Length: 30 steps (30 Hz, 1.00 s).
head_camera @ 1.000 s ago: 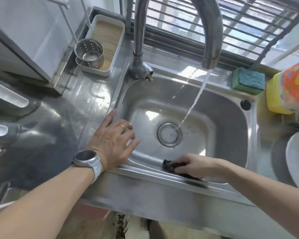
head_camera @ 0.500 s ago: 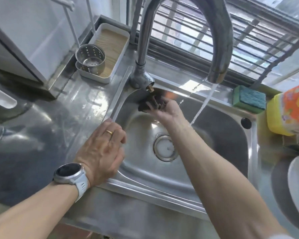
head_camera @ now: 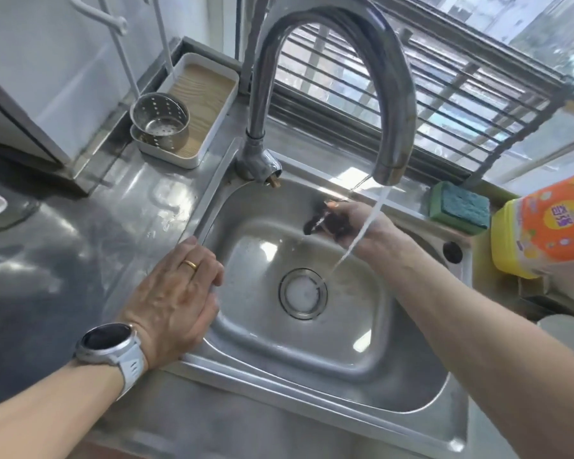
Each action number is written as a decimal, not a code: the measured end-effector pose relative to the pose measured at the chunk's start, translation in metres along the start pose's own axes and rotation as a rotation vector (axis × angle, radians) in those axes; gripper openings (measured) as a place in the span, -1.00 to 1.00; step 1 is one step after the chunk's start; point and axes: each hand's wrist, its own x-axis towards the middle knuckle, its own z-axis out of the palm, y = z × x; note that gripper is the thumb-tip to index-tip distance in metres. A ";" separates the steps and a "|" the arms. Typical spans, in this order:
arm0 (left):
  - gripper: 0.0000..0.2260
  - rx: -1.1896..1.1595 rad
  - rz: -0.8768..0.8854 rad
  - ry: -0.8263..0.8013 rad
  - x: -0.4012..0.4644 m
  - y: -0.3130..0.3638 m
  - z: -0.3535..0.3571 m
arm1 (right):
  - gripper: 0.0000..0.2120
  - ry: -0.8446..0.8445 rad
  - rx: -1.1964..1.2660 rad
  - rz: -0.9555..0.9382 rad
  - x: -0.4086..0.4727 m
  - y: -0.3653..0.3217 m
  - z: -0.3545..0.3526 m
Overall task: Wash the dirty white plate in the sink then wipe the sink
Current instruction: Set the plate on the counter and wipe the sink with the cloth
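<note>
Both arms reach out: right hand [head_camera: 355, 223] grips dark cloth [head_camera: 325, 223], left hand [head_camera: 176, 293] fingers relaxed.

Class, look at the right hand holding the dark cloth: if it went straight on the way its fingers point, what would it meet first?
Probably the sink's back wall just below the tap base; the right hand and cloth point that way, though depth is unclear.

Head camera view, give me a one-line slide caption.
Right hand wipes the sink back wall with a dark cloth under running water; left hand rests on the rim.
</note>
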 end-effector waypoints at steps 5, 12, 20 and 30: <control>-0.85 -0.011 -0.038 -0.008 0.000 -0.003 0.003 | -0.82 -0.212 -1.213 -0.671 -0.003 -0.002 0.007; -0.82 0.040 0.010 0.011 0.004 0.002 -0.003 | -0.59 -0.381 -2.299 -0.727 0.020 0.021 -0.155; -0.84 0.052 0.017 -0.003 0.004 0.000 -0.001 | -0.34 -0.236 -2.118 -0.291 -0.030 0.169 -0.159; -0.84 0.044 0.002 -0.101 0.000 -0.006 0.003 | -0.25 -0.177 -1.972 -0.475 0.030 0.112 -0.131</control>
